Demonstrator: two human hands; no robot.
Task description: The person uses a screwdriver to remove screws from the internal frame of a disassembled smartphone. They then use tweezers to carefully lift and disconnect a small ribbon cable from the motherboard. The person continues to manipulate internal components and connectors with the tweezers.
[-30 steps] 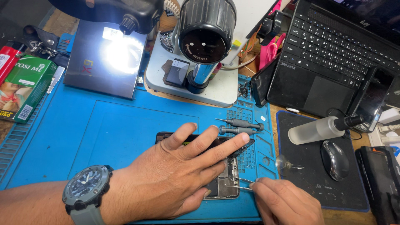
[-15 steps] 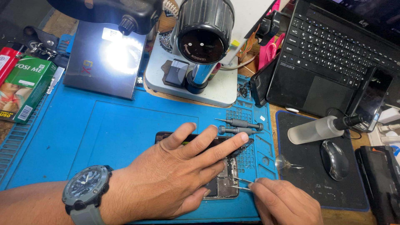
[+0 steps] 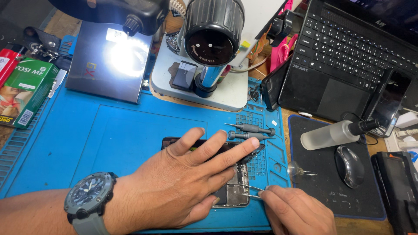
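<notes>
Here the left hand (image 3: pixel 183 182) lies flat, fingers released, on the opened phone (image 3: pixel 233 191), the right hand (image 3: pixel 296 211) pinching tweezers (image 3: pixel 250 191).

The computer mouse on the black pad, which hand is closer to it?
Right. The right hand sits just left of and below the computer mouse, holding tweezers. The left hand lies farther left, flat on the opened phone.

microscope (image 3: pixel 212 41), laptop (image 3: pixel 348 56), mouse (image 3: pixel 349 166), screwdrivers (image 3: pixel 250 131)
</notes>
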